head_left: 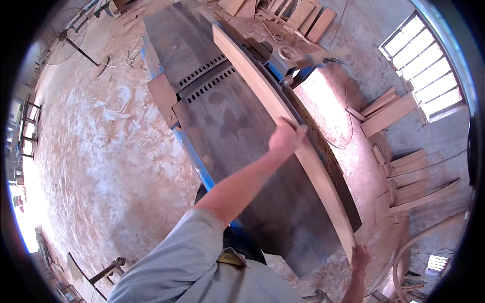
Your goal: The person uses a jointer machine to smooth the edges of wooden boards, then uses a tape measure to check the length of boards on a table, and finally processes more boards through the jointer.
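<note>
A long, pale wooden board (252, 81) lies along the fence (331, 169) of a jointer, spanning most of the dark metal table (227, 136). My left hand (287, 139) is closed over the board around its middle, with the fingers over its fence side. At the near end, my right hand (359, 256) grips the board's tip beyond the table's corner; its fingers are partly hidden. Two rows of dark slots (209, 78) cross the table left of the board. A brown guard plate (162, 98) sticks out at the table's left side.
A blue motor housing (285, 63) with a handle stands behind the fence. Planks lean by the wall (389, 113) on the right, and more boards (305, 17) lie at the far end. A standing fan (65, 38) is at far left. A cable (348, 126) trails on the floor.
</note>
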Demonstrator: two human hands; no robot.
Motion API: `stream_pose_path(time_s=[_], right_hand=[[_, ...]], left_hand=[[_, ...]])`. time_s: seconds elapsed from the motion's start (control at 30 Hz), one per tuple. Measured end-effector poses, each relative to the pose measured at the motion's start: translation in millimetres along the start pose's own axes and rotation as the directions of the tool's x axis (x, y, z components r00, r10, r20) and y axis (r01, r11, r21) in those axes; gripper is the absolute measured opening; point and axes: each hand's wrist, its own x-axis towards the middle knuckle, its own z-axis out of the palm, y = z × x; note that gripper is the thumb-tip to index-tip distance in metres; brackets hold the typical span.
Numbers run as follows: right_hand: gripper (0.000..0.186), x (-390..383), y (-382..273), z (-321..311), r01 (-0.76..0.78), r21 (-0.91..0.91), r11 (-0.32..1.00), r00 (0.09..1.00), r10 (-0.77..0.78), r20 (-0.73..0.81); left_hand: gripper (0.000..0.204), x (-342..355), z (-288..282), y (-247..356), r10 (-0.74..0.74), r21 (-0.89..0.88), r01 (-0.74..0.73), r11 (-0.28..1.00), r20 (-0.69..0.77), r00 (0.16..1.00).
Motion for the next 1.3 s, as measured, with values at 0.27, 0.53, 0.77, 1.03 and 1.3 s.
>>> stream_pose_path(time_s=[0.27,0.53,0.77,1.03,1.3], right_hand=[[0.019,-76.2,116.9,31.1,-0.155,-0.004,0.988,0.983,0.155,0.097],[0.017,-12.8,28.9,28.6,0.036,0.137,0.990,0.999,-0.031,-0.043],[0.020,90.1,-123.2,-23.3,0.120,0.182,0.976,0.986,-0.096,-0.137],[0.022,157.2,-220.7,-46.1,0.171,0.174,0.970,0.973,-0.138,-0.186],[0.025,217.7,-302.8,-61.4,0.235,0.145,0.961,0.955,-0.200,-0.217]], left_hand=[[0.066,-80.1,95.1,0.1,-0.049,0.101,0.041,0.994,0.079,0.996],[0.058,36.0,22.4,-8.3,0.026,0.201,-0.004,0.980,-0.106,0.994],[0.052,177.6,-97.0,-18.6,0.091,0.083,-0.089,0.993,-0.023,0.996],[0.053,256.1,-181.0,-11.1,0.186,-0.039,-0.188,0.981,-0.040,0.982],[0.053,342.4,-253.6,-14.9,0.117,-0.013,-0.118,0.993,-0.048,0.992]])
